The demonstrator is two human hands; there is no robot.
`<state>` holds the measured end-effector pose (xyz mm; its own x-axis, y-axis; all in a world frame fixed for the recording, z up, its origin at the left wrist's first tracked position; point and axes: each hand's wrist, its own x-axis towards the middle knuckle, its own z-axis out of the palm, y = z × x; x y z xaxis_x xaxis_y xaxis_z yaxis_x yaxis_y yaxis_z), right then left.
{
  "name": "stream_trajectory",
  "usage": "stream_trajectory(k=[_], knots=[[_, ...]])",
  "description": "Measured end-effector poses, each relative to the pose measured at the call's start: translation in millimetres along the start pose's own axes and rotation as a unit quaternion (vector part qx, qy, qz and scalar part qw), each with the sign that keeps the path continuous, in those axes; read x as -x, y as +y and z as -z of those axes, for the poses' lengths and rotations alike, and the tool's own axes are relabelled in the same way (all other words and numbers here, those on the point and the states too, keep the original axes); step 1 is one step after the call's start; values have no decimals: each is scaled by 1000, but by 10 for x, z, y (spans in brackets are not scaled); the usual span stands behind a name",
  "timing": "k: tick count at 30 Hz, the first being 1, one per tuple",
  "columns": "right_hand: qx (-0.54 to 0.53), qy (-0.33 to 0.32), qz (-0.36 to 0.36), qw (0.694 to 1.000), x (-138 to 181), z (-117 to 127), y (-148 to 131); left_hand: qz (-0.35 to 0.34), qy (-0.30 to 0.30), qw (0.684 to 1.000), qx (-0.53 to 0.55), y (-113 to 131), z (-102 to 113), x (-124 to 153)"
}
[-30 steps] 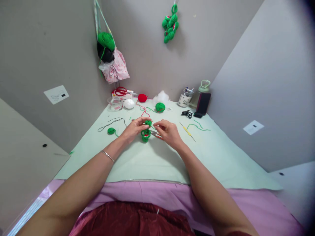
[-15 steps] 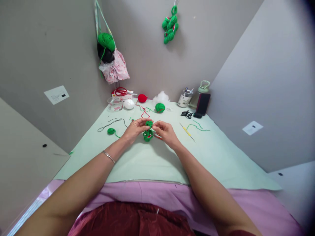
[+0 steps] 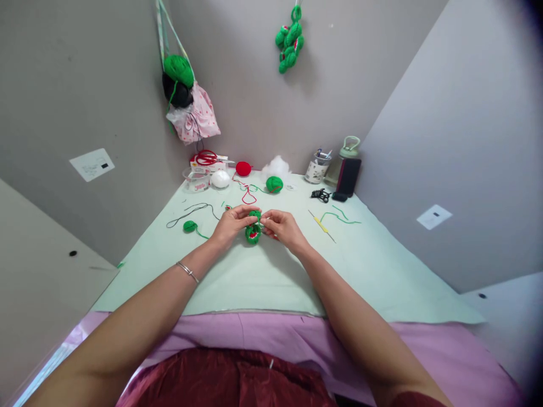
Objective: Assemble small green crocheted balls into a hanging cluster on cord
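Observation:
A small green crochet piece (image 3: 253, 234) with a red and white patch hangs between my hands, a little above the table. My left hand (image 3: 231, 226) is closed on its upper part, thumb below and fingers above. My right hand (image 3: 283, 227) pinches at its right edge, the fingertips almost meeting the left thumb. A thin red-handled tool (image 3: 271, 235), like a crochet hook, shows under my right fingers; most of it is hidden. To the left lies a small green yarn ball (image 3: 190, 226) whose strand runs toward my left hand.
Farther back are a red yarn ball (image 3: 243, 168), a green yarn ball (image 3: 274, 185), white stuffing (image 3: 276, 168) and red-handled scissors (image 3: 206, 157). A yellow-handled crochet hook (image 3: 321, 225) lies right, below a black hair clip (image 3: 320, 195) and a propped phone (image 3: 348, 177).
The view has shifted slightly. The crochet piece has turned so its red and white patch shows more, and less of the red-handled tool is visible. Both hands keep their hold.

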<state>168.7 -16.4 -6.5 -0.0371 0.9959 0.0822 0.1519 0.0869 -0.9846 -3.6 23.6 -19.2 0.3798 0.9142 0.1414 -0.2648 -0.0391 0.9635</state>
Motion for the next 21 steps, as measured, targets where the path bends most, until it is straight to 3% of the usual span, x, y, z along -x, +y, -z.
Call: stream_trajectory(k=[12,18,21], knots=[[21,11,-15,1000,32,-17,-49,-18,18,999,-31,-12,-13,0],[-16,-2,-12,1000,29,-14,-38,21,-29,999,-31,-52,-7,-13],[25,14,5,1000,-5,40,-30,20,-41,998,-38,-37,-12,-10]])
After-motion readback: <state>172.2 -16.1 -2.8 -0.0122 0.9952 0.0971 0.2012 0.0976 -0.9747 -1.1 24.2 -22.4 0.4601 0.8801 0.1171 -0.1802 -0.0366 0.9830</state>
